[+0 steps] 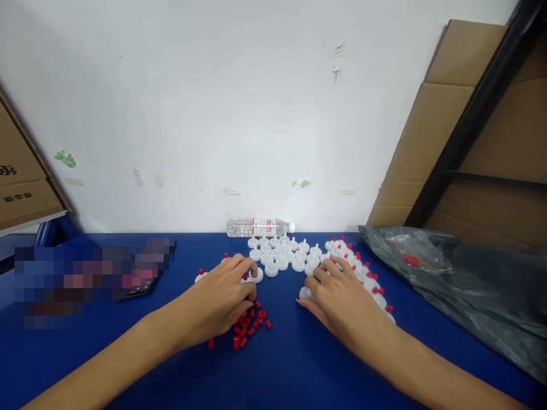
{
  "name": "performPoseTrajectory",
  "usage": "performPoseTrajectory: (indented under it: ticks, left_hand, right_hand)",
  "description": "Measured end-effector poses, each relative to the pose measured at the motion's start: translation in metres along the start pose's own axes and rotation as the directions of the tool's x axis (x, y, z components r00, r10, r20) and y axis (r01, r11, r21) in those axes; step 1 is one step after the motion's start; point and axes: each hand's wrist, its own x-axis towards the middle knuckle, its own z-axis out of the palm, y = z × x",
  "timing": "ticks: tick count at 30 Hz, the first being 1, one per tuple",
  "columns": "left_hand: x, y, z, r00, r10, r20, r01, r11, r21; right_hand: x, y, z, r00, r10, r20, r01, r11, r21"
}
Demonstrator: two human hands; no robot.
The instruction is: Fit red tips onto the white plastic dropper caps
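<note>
My left hand [228,291] is curled beside the loose red caps [243,330]. Between its bent index finger and the fingers below shows a white nozzle lid with a red tip [245,278]; the grip is partly hidden. A plain white lid [256,275] is right at the index fingertip. My right hand [337,290] bends over the right side of the group, thumb and fingers around a white nozzle lid [305,293]. Several plain white nozzle lids [282,261] stand between the hands. More lids with red tips [361,270] form a band behind and beside my right hand.
A clear plastic bottle [260,227] lies along the wall behind the lids. A dark plastic bag [461,285], with a clear bag of red pieces [411,259] on it, covers the right side. A phone-like object [139,289] lies left, partly blurred. Cardboard [427,125] leans at right.
</note>
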Motion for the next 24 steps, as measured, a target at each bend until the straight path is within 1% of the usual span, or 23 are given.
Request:
performPoseTrajectory:
  ticks: [4,7,11,13,15,17,20,22,24]
  left_hand:
    - [0.001,0.001,-0.004,0.999,-0.001,-0.050,0.000,1.000,-0.020]
    - [0.003,0.000,-0.005,0.996,0.005,-0.094,-0.008,1.000,-0.024]
    - [0.004,-0.001,-0.001,0.990,0.060,-0.131,-0.054,0.997,0.048]
    - [0.004,-0.002,0.002,0.984,0.093,-0.149,-0.082,0.993,0.082]
    - [0.004,-0.004,0.004,0.978,0.112,-0.178,-0.094,0.990,0.108]
    - [0.004,-0.004,0.005,0.970,0.127,-0.205,-0.103,0.987,0.124]
    - [0.003,-0.003,0.004,0.963,0.146,-0.226,-0.122,0.986,0.117]
    - [0.003,-0.001,0.003,0.955,0.153,-0.254,-0.131,0.986,0.102]
    - [0.003,0.002,0.002,0.943,0.159,-0.294,-0.142,0.987,0.078]
  right_hand:
    - [-0.001,-0.002,-0.002,1.000,-0.021,-0.023,0.022,0.999,0.034]
    - [-0.002,-0.004,-0.003,1.000,-0.016,-0.013,0.017,0.998,0.054]
    - [-0.002,-0.006,-0.004,0.999,-0.030,0.043,0.027,0.997,0.069]
    - [-0.002,-0.007,-0.004,0.998,-0.049,0.043,0.045,0.995,0.093]
    - [-0.002,-0.008,-0.006,0.998,-0.052,0.021,0.048,0.988,0.148]
    - [-0.003,-0.010,-0.007,1.000,-0.025,-0.002,0.025,0.973,0.231]
    - [-0.004,-0.012,-0.010,1.000,0.013,-0.011,-0.008,0.927,0.376]
    - [-0.004,-0.012,-0.012,0.999,0.004,-0.046,0.018,0.889,0.458]
    - [-0.004,-0.012,-0.013,0.994,-0.015,-0.112,0.070,0.860,0.506]
